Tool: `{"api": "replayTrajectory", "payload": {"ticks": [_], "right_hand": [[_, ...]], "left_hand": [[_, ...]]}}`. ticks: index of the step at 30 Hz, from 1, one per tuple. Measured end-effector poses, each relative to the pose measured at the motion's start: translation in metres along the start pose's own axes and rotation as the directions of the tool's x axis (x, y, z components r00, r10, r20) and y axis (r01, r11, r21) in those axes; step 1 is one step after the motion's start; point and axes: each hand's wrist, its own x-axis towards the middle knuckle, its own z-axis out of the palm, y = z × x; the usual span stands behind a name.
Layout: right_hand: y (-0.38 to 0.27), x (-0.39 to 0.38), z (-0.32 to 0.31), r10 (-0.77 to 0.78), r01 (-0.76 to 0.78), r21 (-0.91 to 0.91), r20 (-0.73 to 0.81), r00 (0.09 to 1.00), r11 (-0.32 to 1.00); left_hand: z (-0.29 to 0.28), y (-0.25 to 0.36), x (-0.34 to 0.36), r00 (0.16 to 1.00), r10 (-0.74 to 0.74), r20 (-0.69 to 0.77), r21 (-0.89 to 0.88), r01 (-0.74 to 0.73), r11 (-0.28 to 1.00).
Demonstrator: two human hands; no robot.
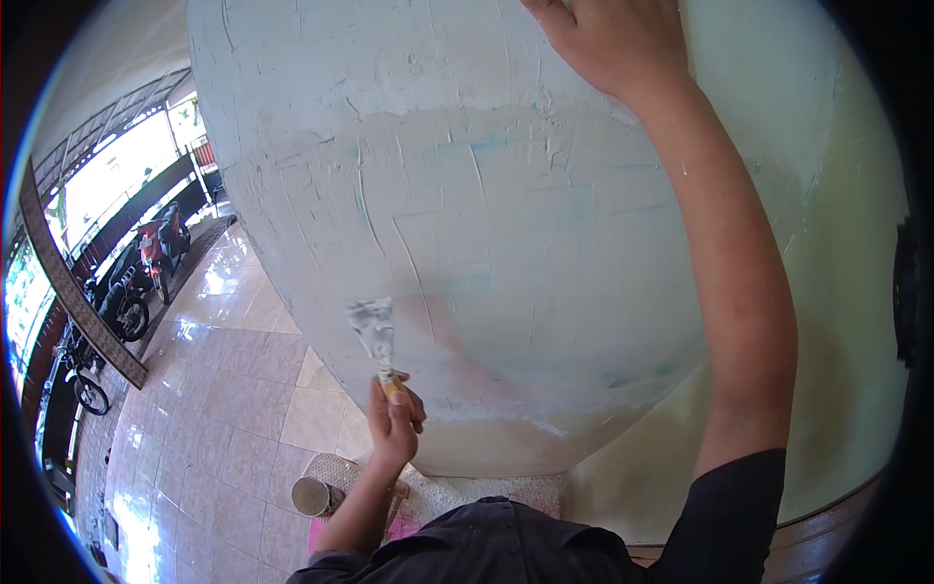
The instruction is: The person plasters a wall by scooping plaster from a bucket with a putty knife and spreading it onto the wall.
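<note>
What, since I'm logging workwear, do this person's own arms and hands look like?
The left hand and the right hand, partly cut off by the top edge, are gloveless. No wristwatch or bracelet shows. Plain black short sleeves leave both forearms bare.

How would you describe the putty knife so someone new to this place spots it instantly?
Find the big pale curved panel filling the middle of the view. Near its lower left edge, the left grip holds the putty knife with its blade upward. A flared, grey-and-white smeared blade on a yellowish handle sets it apart from the round container below.
</note>
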Motion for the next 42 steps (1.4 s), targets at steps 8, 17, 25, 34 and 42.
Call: {"api": "replayTrajectory", "payload": {"ticks": [8, 17, 25, 34, 42], "right_hand": [[-0.008, -0.004, -0.003, 0.039, -0.038, -0.017, 0.057, 0.998, 0.999], [-0.012, 0.000, -0.004, 0.019, -0.019, 0.002, 0.044, 0.999, 1.000], [-0.008, -0.006, 0.004, 0.007, -0.006, -0.028, 0.021, 1.000, 1.000], [-0.009, -0.014, -0.002, 0.026, -0.024, -0.031, 0.088, 0.996, 0.999], [-0.010, -0.015, -0.004, -0.007, 0.005, 0.027, 0.083, 0.996, 1.000]], "left_hand": [[0.004, 0.101, 0.087, 0.998, 0.036, -0.044, 0.112, -0.031, 0.993], [-0.021, -0.090, -0.077, 0.947, -0.320, -0.017, 0.271, 0.313, 0.910], [-0.006, -0.010, -0.005, 1.000, -0.027, 0.002, 0.130, 0.027, 0.991], [0.026, -0.003, 0.019, 0.977, -0.201, 0.067, 0.213, 0.182, 0.960], [0.010, -0.167, -0.150, 0.942, -0.336, -0.018, 0.198, 0.333, 0.922]]}}
